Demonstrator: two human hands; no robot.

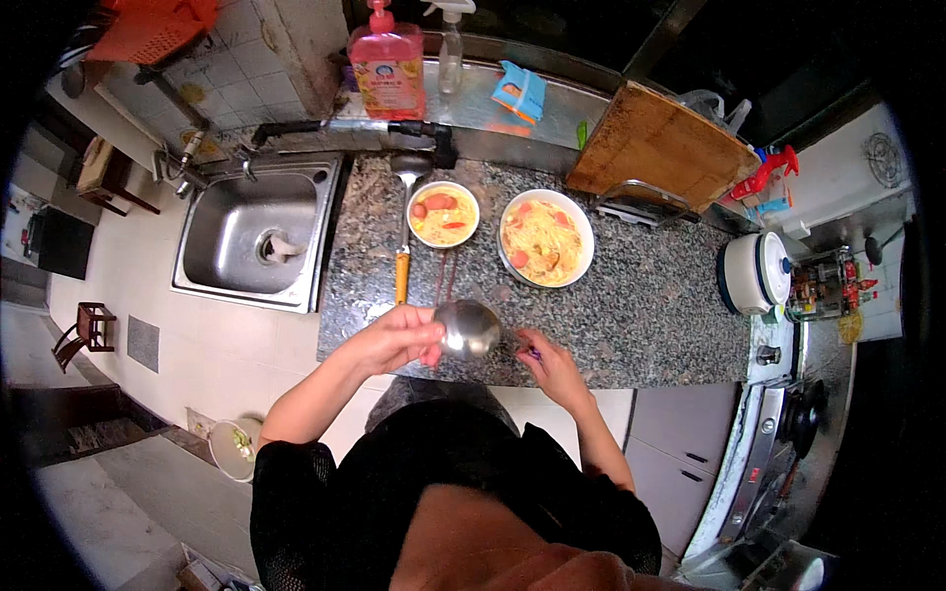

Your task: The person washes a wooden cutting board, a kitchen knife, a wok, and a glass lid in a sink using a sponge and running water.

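A shiny steel ladle [469, 329] is held over the counter's near edge. The fingers of my left hand [409, 338] pinch the rim of its round bowl. My right hand [554, 368] is closed around its handle, which shows only in part, with a bit of purple at the fingers. Beyond them stand a small white bowl [443, 241] of noodles with sausage pieces and a larger white bowl [564, 282] of noodles. Dark reddish chopsticks [446, 278] lie on the counter, partly hidden by the ladle. A spatula [402, 266] with a yellow handle lies left of the small bowl.
A steel sink [229, 222] is at the left of the granite counter [660, 305]. Behind stand a pink pump bottle [386, 74], a spray bottle [450, 54], a blue packet [519, 93] and a leaning wooden board [660, 143]. A white cooker [754, 271] and stove [754, 463] are right.
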